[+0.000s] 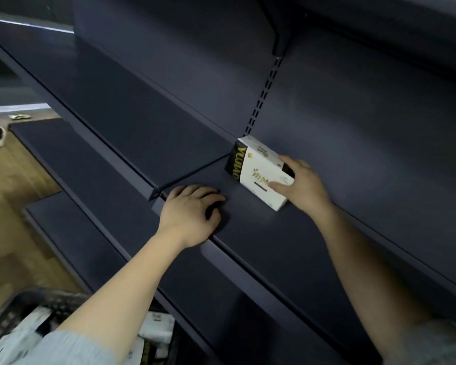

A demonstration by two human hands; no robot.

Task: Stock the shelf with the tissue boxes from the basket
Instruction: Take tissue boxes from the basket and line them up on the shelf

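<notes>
A tissue box (258, 171) is gripped by the right hand (302, 184) at centre frame, on the dark shelf (261, 233). The left hand (191, 214) is rested beside it, fingers (211, 193) curled loosely. A basket (24, 306) of boxes is seen lower left.

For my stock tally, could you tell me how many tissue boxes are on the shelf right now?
1: the tissue box stands at the back of the shelf, gripped by the right hand.
</notes>
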